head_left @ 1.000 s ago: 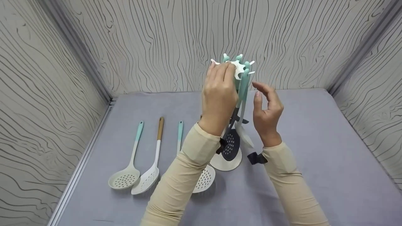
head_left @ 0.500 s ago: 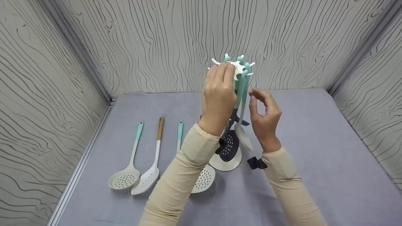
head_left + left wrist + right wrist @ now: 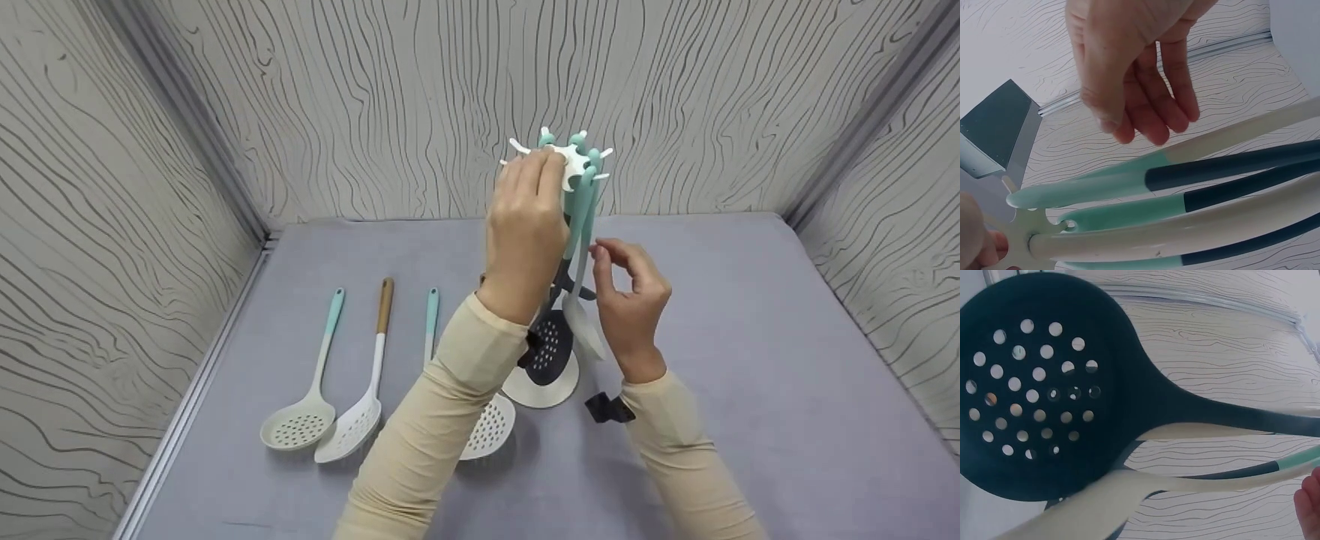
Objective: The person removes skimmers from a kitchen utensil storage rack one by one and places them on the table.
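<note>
My left hand [image 3: 529,225] grips the edge of the white hooked top of a utensil stand [image 3: 571,166]; its fingertips also show on the hub in the left wrist view. Mint-handled utensils hang from the hooks, among them a dark skimmer [image 3: 550,349] and a pale spoon [image 3: 583,328]. My right hand [image 3: 634,300] is just right of the hanging handles, its fingers loosely bent and thumb near the fingertips, holding nothing. In the left wrist view that hand [image 3: 1134,73] appears apart from the handles. Behind my left forearm, part of the stand's round base [image 3: 541,395] is hidden.
Left of the stand, on the grey cloth [image 3: 750,420], lie a mint-handled skimmer [image 3: 298,426], a slotted turner [image 3: 351,431] with a brown handle, and another skimmer [image 3: 491,429] partly covered by my left forearm. Patterned panels [image 3: 420,105] enclose the back and sides.
My right hand has moved down and slightly left, and its thumb and fingertips have come closer together. The left hand stays on the stand's top, and the hanging utensils have shifted only slightly.
</note>
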`<state>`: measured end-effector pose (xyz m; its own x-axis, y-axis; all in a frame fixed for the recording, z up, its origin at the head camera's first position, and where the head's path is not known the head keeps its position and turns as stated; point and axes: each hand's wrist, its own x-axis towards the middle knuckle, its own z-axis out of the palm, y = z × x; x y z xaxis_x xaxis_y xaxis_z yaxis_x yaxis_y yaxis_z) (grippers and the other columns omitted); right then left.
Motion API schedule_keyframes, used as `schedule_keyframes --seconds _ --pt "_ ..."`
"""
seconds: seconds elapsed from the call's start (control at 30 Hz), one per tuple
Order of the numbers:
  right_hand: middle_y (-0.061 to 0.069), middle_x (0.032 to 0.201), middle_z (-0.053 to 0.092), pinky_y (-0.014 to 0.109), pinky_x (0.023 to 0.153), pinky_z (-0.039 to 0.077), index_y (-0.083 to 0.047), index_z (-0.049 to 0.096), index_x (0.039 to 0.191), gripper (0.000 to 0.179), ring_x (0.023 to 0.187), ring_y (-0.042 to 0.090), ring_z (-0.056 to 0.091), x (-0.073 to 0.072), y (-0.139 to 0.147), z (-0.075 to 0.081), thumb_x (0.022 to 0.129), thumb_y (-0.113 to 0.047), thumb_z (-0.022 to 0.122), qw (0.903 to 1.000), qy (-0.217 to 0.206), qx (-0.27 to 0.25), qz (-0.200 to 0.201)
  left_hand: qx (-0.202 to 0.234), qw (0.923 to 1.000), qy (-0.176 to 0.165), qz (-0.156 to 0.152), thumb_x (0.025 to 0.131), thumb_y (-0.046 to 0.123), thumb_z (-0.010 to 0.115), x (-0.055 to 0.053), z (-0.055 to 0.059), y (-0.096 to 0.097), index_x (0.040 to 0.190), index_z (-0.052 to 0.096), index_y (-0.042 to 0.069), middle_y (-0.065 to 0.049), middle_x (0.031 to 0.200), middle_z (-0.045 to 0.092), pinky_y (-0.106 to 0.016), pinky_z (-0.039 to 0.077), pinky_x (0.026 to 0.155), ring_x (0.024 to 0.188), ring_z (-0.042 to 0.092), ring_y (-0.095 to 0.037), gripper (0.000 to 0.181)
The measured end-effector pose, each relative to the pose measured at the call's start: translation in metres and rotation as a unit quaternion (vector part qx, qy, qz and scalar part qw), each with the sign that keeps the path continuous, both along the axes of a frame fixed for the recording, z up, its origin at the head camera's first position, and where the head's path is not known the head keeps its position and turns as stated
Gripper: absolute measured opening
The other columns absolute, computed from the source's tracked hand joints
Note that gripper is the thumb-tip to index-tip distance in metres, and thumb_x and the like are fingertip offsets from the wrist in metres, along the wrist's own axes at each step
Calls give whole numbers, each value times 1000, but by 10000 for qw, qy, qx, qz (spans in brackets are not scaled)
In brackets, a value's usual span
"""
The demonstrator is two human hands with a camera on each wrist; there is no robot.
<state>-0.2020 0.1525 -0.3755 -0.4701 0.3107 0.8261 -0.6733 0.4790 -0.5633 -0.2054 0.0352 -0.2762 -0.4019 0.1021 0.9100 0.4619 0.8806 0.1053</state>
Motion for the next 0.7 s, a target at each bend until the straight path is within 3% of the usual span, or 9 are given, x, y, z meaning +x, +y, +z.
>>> schedule_keyframes --seconds 0.47,0.7 --pt "23 83 71 6 78 55 9 69 91 10 85 -12 62 7 -5 -15 83 10 63 9994 -186 62 299 -64 9998 83 177 94 10 55 -1 -1 0 103 66 3 -6 102 71 -26 53 103 99 67 -18 15" --pt "22 84 71 6 77 54 9 69 92 11 84 -11 63 11 -9 -22 83 11 63 9987 -273 125 412 -14 10000 19 93 95 13 55 0 -1 1 104 66 3 -8 104 72 -26 53 103 100 67 -19 17"
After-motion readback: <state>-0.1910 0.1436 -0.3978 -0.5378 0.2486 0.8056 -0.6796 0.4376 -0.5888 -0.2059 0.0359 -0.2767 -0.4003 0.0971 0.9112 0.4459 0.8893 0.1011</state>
